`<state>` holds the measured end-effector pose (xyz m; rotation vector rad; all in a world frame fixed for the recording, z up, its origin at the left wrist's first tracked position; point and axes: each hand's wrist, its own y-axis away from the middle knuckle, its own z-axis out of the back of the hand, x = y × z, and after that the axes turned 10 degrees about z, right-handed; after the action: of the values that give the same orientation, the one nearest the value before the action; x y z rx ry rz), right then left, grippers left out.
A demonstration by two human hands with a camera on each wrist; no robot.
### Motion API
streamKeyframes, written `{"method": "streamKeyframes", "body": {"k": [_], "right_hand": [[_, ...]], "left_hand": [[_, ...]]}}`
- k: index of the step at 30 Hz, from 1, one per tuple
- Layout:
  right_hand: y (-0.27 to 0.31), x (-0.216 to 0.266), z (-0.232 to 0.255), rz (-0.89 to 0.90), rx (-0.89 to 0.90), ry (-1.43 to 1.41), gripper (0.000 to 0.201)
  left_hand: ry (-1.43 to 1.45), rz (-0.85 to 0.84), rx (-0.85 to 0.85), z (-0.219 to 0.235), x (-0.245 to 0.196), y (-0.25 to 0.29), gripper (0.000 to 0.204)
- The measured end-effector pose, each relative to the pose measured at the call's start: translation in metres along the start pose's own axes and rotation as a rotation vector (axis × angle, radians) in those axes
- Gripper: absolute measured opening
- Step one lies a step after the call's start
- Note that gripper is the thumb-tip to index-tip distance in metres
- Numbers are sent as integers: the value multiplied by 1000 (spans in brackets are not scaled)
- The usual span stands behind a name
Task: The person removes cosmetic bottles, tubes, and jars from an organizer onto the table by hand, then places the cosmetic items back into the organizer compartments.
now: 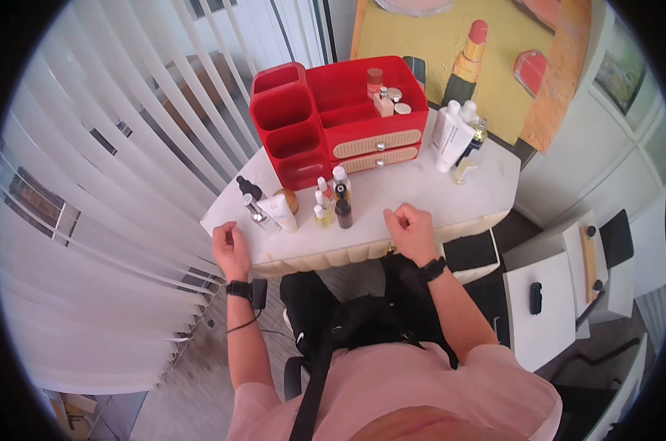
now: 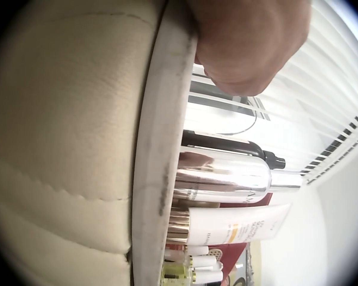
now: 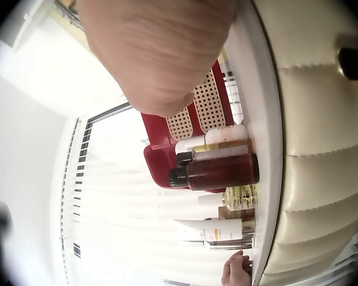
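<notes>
My left hand (image 1: pixel 231 250) rests at the left front edge of the white tabletop (image 1: pixel 381 192), fingers loosely curled with nothing in them. Nearest to it stand a silver bottle (image 2: pixel 227 173), a white tube (image 2: pixel 241 225) on a gold cap, and a black bottle (image 1: pixel 249 188). On the front edge lies my right hand (image 1: pixel 412 231), its fingers also loosely curled and holding nothing. Between the hands are a dark brown bottle (image 3: pixel 221 173) and several small bottles (image 1: pixel 322 215) with white caps. Behind them sits a red organizer (image 1: pixel 331 132) with open compartments and two woven-front drawers (image 1: pixel 362 147).
Inside the organizer are a few small bottles and jars (image 1: pixel 383 104). White tubes (image 1: pixel 456 143) and a dark bottle stand at the table's right. Vertical blinds (image 1: pixel 142 184) hang on the left, a lipstick painting (image 1: pixel 436 51) leans behind, and a white cabinet (image 1: pixel 540 309) is at right.
</notes>
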<state>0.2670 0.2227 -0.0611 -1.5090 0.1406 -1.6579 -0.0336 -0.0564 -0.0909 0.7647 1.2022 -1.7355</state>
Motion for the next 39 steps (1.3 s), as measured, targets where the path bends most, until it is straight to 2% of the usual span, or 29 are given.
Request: {"method": "streamKeyframes", "body": {"k": [8, 13, 22, 29, 35, 39], "right_hand": [[1, -3, -3, -16, -2, -54, 36], [0, 0, 2, 7, 41, 36, 33], [2, -2, 1, 22, 34, 34, 33], [0, -2, 1, 81, 25, 56, 33], [1, 2, 3, 56, 26, 28, 32], [-5, -3, 8, 11, 155, -29, 32]], "left_hand": [[20, 36, 29, 1, 2, 3, 11], [43, 55, 43, 1, -6, 4, 10], [26, 66, 36, 2, -5, 4, 11], [33, 21, 32, 0, 3, 1, 10], [11, 2, 22, 1, -2, 2, 10], [15, 28, 13, 0, 2, 1, 10]]}}
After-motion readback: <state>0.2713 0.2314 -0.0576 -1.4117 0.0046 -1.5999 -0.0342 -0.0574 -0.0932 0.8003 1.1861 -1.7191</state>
